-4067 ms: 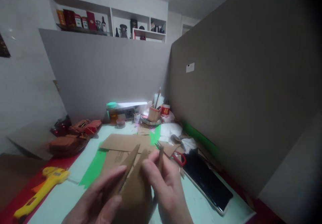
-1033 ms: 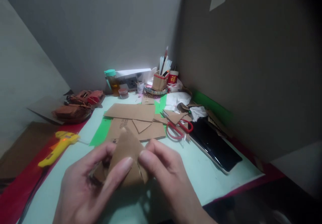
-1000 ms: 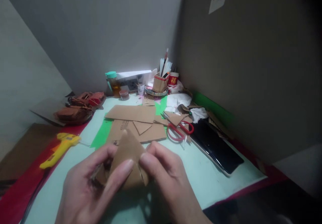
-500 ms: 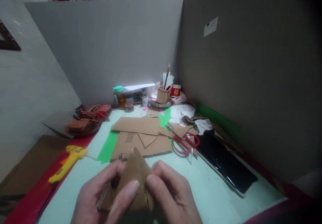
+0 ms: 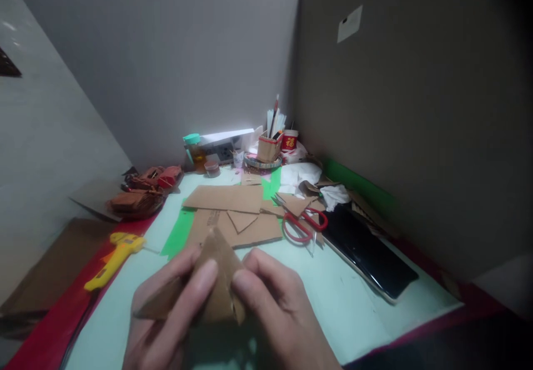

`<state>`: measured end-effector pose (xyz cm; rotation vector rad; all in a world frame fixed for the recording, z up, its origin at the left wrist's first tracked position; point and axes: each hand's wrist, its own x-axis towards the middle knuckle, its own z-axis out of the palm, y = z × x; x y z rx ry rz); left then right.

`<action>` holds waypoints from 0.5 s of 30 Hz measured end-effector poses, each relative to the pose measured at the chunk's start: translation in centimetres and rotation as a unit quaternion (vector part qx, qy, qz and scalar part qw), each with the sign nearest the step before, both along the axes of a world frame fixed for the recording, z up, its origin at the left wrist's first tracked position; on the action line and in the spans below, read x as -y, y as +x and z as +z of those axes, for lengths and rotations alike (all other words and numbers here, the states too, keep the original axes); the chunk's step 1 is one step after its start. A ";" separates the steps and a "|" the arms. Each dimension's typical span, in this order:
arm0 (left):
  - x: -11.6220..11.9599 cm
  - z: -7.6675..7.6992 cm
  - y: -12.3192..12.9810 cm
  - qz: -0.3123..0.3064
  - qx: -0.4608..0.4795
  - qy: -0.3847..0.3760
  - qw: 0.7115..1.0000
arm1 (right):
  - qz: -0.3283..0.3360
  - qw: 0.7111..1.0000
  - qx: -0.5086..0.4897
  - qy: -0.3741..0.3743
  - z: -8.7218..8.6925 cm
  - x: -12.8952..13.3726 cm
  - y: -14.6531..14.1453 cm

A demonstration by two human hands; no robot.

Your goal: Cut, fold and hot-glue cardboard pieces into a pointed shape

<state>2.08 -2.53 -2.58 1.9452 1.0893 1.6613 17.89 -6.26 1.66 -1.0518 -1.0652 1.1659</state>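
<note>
A folded, pointed piece of brown cardboard (image 5: 216, 281) is held between both hands above the pale green table surface. My left hand (image 5: 170, 309) grips its left side, thumb lying on the front face; a cardboard flap sticks out to the left beneath the fingers. On the right edge, my right hand (image 5: 275, 303) pinches the piece between thumb and fingers, close to a narrow seam. Beyond the hands lie a flat cardboard sheet (image 5: 262, 232), a long cardboard strip (image 5: 225, 198) and a small cardboard triangle (image 5: 242, 220).
Red-handled scissors (image 5: 297, 230) lie among scraps, beside a black phone (image 5: 370, 253). At the left is a yellow glue gun (image 5: 112, 259) with its cable. A lidded bottle (image 5: 195, 151) and a box of sticks (image 5: 269, 147) stand at the back.
The view has tilted down slightly. The cardboard piece has turned a little in my hands, and its left flap now shows further out to the left.
</note>
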 end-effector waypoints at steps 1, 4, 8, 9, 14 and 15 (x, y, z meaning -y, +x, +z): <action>-0.3 0.2 0.1 0.000 0.005 -0.025 1.000 | -0.001 1.000 -0.010 0.013 0.0 -0.1 0.0; -0.9 1.8 0.7 -0.031 0.016 -0.142 0.989 | 0.002 0.999 -0.036 0.025 -0.1 -0.3 0.2; -1.1 4.8 2.2 -0.108 0.018 -0.239 0.965 | 0.025 0.999 -0.032 0.019 -0.2 -0.6 0.6; -1.0 5.3 2.5 -0.115 0.042 -0.255 0.959 | 0.025 0.999 -0.027 0.021 -0.2 -0.7 0.7; -0.9 6.1 3.5 -0.075 0.041 -0.222 0.971 | 0.026 0.999 -0.022 0.036 0.1 -1.2 1.0; -0.9 6.2 3.6 -0.066 0.025 -0.204 0.976 | 0.028 0.999 -0.021 0.038 0.2 -1.3 1.1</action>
